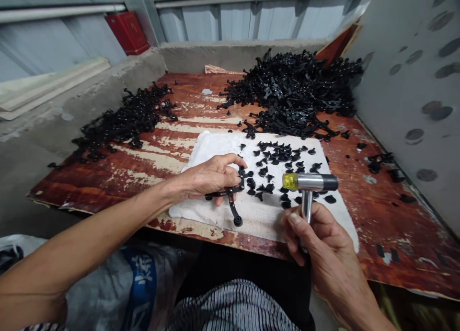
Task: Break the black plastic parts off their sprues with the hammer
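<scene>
My left hand (pixel 219 177) is closed on a black plastic bracket (pixel 235 211) with several arms and round ends, over the left part of a white cloth (pixel 201 156). In my right hand (pixel 316 235) is a small mallet (pixel 311 181), gripped by its metal handle. Its head has a yellow face on the left and a dark one on the right. Between the hands, many loose black disc-like feet with short stems (pixel 266 187) lie scattered on the cloth. The mallet head hangs above some of them, apart from the bracket.
A large heap of black parts (pixel 294 91) fills the table's back right; a smaller pile (pixel 125 120) lies at left. The worn red-brown table (pixel 158 158) meets a concrete ledge (pixel 143 65) and a spotted grey panel (pixel 406 91). A red box (pixel 127 32) stands at the back left.
</scene>
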Tool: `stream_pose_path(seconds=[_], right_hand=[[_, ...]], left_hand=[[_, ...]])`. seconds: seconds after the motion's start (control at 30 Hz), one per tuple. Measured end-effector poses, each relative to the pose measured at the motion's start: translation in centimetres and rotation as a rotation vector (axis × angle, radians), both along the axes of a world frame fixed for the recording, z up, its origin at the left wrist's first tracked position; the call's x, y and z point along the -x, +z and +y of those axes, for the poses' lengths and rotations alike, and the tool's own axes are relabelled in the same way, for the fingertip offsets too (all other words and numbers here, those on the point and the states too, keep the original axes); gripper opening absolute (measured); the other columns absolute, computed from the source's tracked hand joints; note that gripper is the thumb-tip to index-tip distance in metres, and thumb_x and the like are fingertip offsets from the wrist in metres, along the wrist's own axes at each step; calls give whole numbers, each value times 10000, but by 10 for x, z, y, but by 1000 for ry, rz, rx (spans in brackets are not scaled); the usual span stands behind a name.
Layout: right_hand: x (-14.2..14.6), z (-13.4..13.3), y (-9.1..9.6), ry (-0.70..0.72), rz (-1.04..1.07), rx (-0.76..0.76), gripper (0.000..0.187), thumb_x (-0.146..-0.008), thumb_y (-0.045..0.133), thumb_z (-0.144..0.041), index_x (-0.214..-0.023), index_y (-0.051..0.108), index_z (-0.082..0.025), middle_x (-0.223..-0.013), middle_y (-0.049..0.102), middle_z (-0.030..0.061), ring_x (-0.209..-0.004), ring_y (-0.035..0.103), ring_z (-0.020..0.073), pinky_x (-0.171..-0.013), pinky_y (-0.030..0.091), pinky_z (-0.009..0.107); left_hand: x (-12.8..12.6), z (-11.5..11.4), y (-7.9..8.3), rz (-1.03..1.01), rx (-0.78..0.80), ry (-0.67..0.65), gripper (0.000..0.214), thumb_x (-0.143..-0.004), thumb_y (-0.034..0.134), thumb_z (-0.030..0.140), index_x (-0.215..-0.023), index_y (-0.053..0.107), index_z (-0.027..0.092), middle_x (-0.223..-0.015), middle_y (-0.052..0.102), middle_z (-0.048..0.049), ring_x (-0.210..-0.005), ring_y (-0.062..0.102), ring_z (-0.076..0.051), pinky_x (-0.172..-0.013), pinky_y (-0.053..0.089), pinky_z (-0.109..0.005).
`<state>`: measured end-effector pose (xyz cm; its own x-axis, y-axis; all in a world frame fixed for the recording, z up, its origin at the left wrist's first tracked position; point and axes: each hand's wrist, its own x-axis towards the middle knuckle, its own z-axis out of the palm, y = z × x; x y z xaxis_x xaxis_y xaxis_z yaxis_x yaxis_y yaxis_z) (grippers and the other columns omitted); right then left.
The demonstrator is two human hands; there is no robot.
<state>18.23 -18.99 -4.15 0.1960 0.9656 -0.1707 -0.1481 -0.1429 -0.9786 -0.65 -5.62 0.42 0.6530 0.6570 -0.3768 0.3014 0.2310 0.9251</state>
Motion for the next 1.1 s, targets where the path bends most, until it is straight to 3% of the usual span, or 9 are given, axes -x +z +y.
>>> stream_pose_path(seconds=[0.37,1.1], right_hand=[[2,-8,-8,-53,-66,-70,230,-834,638,-432,-801,556,-220,-484,490,-60,-396,391,72,-326,321,156],[2,-4,-5,-57,-23,-80,245,-822,656,-427,-756,545,-218,-509,496,-63,-385,386,57,-317,325,141]], left_hand=[[-10,-1,-3,12,33,67,315,-765,518,33,-1034,420,164,-566,579,20,-487,597,-140,-347,389,-160],[-11,-2,-3,43,16,76,302,-771,561,71,-1021,421,168,-547,603,25,-377,527,-98,-327,349,-152]])
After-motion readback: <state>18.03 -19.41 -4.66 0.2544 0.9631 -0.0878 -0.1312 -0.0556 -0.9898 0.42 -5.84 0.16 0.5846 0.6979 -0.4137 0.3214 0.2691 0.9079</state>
